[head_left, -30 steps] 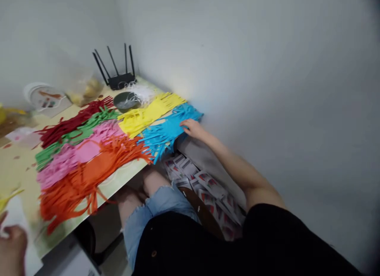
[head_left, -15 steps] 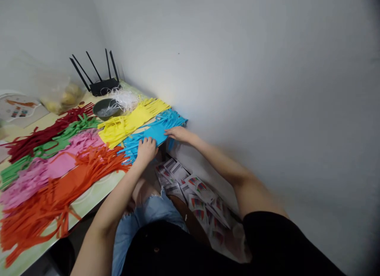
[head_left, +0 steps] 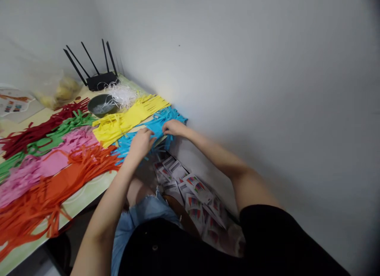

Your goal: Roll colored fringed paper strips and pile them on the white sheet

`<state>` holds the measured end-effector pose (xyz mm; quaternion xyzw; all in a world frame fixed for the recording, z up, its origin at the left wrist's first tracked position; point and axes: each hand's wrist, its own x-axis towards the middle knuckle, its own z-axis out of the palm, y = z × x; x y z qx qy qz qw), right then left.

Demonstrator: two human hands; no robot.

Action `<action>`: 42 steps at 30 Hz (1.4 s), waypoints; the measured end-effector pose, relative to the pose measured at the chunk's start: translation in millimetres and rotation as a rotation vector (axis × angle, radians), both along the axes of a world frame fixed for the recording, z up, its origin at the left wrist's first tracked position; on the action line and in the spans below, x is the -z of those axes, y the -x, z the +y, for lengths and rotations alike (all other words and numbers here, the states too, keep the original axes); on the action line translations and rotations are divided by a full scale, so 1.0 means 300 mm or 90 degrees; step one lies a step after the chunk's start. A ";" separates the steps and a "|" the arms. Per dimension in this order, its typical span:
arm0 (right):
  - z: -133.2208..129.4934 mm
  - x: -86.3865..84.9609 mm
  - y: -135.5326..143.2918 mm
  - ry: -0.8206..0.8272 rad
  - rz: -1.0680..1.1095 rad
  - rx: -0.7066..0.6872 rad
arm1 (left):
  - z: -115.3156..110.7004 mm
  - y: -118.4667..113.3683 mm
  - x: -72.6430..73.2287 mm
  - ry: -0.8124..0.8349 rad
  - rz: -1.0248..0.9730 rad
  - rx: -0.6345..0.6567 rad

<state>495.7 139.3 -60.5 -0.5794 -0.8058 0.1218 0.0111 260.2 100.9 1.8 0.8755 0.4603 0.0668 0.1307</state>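
Blue fringed material lies at the table's right end, its strips hanging over the near edge. Both hands are at its middle part. My left hand has its fingers curled at the near side of the blue piece. My right hand pinches the blue material a little to the right. Just behind lies a yellow fringed piece. Further left are orange, pink, green and dark red fringed pieces, side by side.
A black router with upright antennas stands at the back corner. Near it are a dark bowl, white strings and a plastic bag with yellow contents. Printed packets lie below the table, beside the wall.
Both hands have risen slightly with the blue material between them, and its near edge is bunched. My fingers are more curled. The camera view has shifted a little.
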 end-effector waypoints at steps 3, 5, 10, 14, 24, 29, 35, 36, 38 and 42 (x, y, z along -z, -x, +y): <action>-0.002 -0.007 0.008 -0.001 -0.011 0.010 | 0.042 -0.133 0.079 0.063 0.000 -0.028; 0.000 -0.011 0.006 0.003 -0.010 0.009 | 0.067 -0.157 0.127 0.087 0.005 -0.055; 0.031 -0.031 -0.024 0.057 0.026 -0.030 | 0.095 -0.120 0.159 0.132 -0.014 -0.098; 0.051 -0.054 -0.035 0.084 0.046 -0.038 | 0.092 -0.117 0.152 0.143 -0.032 -0.132; 0.026 -0.070 0.004 0.053 0.044 0.016 | 0.125 -0.120 0.150 0.172 -0.065 -0.165; 0.022 -0.065 0.003 0.047 0.047 0.033 | 0.125 -0.146 0.151 0.168 -0.066 -0.167; 0.022 -0.058 0.007 0.042 0.053 0.039 | 0.140 -0.158 0.150 0.153 -0.045 -0.189; 0.022 -0.057 0.008 0.043 0.054 0.038 | 0.142 -0.156 0.149 0.154 -0.043 -0.188; 0.024 -0.056 0.006 0.044 0.058 0.037 | 0.144 -0.153 0.145 0.158 -0.040 -0.182; 0.024 -0.067 0.000 0.042 0.067 0.035 | 0.141 -0.153 0.141 0.168 -0.040 -0.167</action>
